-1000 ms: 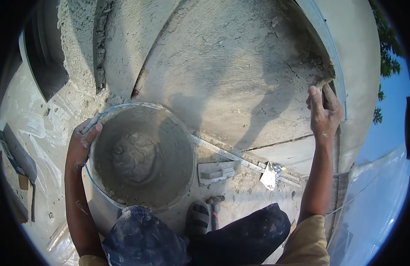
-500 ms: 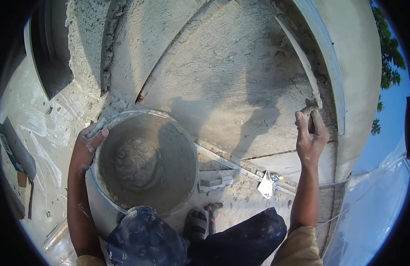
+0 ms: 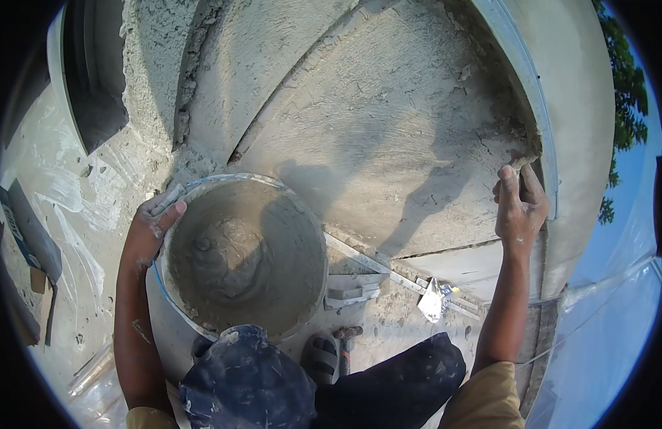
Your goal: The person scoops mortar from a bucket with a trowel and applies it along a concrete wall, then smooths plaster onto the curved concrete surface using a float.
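My left hand (image 3: 150, 227) is closed over the left rim of a large round bucket (image 3: 296, 236), its fingertips coated pale with mortar. Inside the bucket lies a heap of wet grey mortar (image 3: 227, 257). At the right edge of the rough plastered wall (image 3: 359, 136), my right hand (image 3: 520, 207) pinches the end of a mortar-coated tool (image 3: 525, 160). Most of this tool is hidden or blends with the wall, so its full shape cannot be made out. The right fingertips are close beside the curved pale edging strip (image 3: 547, 154).
Below the wall lie a long straight bar (image 3: 366, 262), a float with a handle (image 3: 352, 289), a shiny metal blade (image 3: 432, 302) and a hammer (image 3: 346, 344). Clear plastic sheeting (image 3: 602, 336) hangs at right. Cardboard (image 3: 41, 286) stands at far left.
My right hand has moved right, to the wall's edging. The long, thin, pale shape above it no longer shows. My left hand stays on the bucket rim; the whole view has shifted slightly.
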Available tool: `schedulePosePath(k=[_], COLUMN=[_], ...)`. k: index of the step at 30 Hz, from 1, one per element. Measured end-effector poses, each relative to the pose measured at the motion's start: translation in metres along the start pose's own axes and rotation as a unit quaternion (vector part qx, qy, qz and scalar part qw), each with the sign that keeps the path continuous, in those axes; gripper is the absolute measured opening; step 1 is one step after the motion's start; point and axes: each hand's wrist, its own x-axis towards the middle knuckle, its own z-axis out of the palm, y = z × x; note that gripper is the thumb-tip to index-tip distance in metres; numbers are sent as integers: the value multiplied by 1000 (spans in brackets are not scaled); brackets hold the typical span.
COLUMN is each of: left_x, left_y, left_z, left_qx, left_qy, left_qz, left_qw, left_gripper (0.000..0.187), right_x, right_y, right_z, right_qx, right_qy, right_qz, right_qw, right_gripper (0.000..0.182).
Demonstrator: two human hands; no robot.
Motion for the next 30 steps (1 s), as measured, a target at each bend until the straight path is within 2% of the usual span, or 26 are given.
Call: schedulePosePath(k=[5, 7, 9, 11, 13, 14, 15, 16, 18, 20, 23, 26, 30], left_x=[7, 0, -4, -4, -6, -9, -13, -19, -36, -52, -59, -57, -45], left_y=[-6, -3, 7, 15, 21, 27, 35, 43, 62, 64, 63, 62, 73], left_z=[0, -2, 7, 21, 46, 62, 79, 95, 133, 158, 180, 187, 181], left_qx=[-15, -22, -25, 12, 85, 119, 151, 181, 195, 201, 220, 248, 238], left_qy=[-2, 0, 12, 22, 13, 5, -3, -12, -57, -101, -164, -189, -182], left_qz=[13, -22, -49, -26, 13, 27, 43, 57, 48, 51, 73, 70, 29], left_qw=[1000, 1000, 998, 999, 996, 992, 988, 982, 978, 973, 959, 947, 954], left_gripper=[53, 53, 52, 52, 51, 50, 50, 49, 49, 48, 46, 44, 44], right_x=[-39, -72, -121, -152, -166, -159, -163, -169, -193, -195, -210, -203, -216], right_y=[74, 95, 125, 102, 95, 72, 64, 61, 72, 66, 71, 68, 77], right_z=[-48, -61, -63, -57, -38, -28, -9, 12, 49, 89, 128, 127, 114], right_qx=[43, -42, 11, -6, 19, -67, -109, -91, -96, -172, -152, -161, -106], right_qy=[15, 57, 66, -73, -240, -378, -460, -507, -493, -655, -577, -556, -390], right_qz=[-12, 33, 105, 138, 114, 138, 147, 56, -108, -35, -94, -71, -44], right_qw=[999, 997, 992, 988, 964, 913, 869, 855, 858, 735, 797, 812, 913], right_gripper=[25, 31, 34, 32, 28, 26, 26, 27, 26, 23, 22, 24, 23])
